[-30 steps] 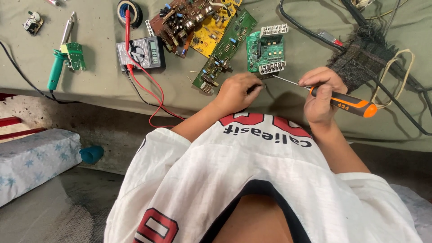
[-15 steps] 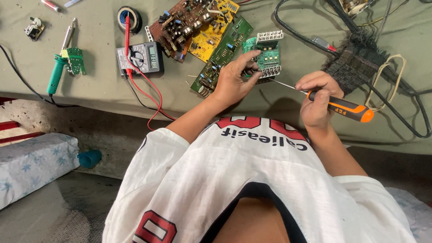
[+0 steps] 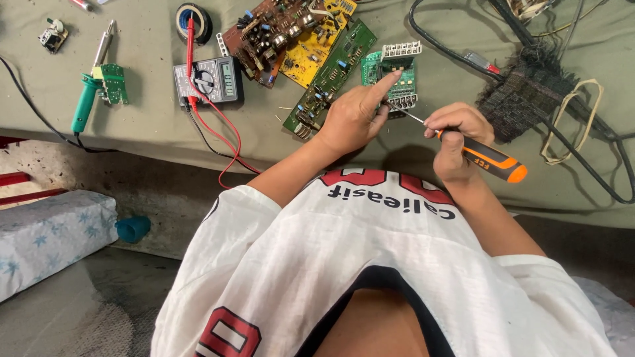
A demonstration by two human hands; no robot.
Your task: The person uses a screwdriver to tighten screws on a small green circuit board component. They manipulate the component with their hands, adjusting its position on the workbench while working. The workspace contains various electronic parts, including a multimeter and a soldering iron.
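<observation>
Olive-green cloth covers the workbench point(image 3: 132, 125), boards scattered across it; the left hand point(image 3: 350, 116) presses on the small green circuit board point(image 3: 390, 69), forefinger stretched out, while the right hand point(image 3: 456, 135) grips the orange-handled screwdriver point(image 3: 486, 158), its tip touching that board beside the long green board point(image 3: 331, 76)

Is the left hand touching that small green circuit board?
Touching: the head view shows the left hand lying on the small green circuit board, forefinger stretched across it.

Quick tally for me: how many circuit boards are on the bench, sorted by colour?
Green circuit boards: 3 (long one, small one under the left hand, tiny one by the soldering iron)
Brown circuit board: 1
Yellow circuit board: 1
Total: 5
</observation>
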